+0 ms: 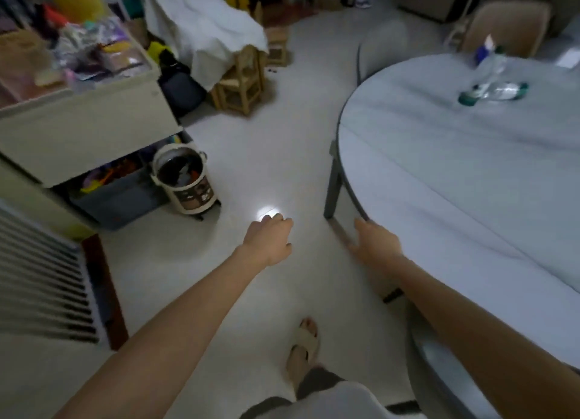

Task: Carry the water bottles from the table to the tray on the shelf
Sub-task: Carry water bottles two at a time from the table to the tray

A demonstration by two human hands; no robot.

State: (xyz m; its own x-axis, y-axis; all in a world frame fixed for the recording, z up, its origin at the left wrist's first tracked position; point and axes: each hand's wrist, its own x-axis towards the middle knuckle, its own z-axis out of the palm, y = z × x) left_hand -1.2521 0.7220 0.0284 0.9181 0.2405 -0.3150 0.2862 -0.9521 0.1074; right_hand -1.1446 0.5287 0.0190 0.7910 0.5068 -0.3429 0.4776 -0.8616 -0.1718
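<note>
Both arms reach forward over the pale floor [282, 142], and neither hand carries anything; the left hand [270, 238] hangs with its fingers [277, 219] loosely curled downward, holding nothing; the right hand [375, 238] is spread flat with relaxed fingers, just beside the near left edge of the round surface [470, 173], by one of its grey legs [333, 183]. Two clear water bottles [494, 87] with green labels lie on their sides, touching each other, near the far edge of the surface; a small blue-and-white item [485, 49], too blurred to identify, stands just behind them. A beige chair [508, 26] sits beyond the far edge. To the left stands a cream shelf unit [91, 117]; its top holds a heap of mixed colourful goods, and a grey bin [116, 195] under it holds bright plastic things. One white bucket [188, 180] stands on the floor beside the shelf, filled with dark items. Farther back, small wooden chairs [241, 86] sit under a white cloth [201, 26]. One sandalled foot [303, 340] shows on the floor below.
</note>
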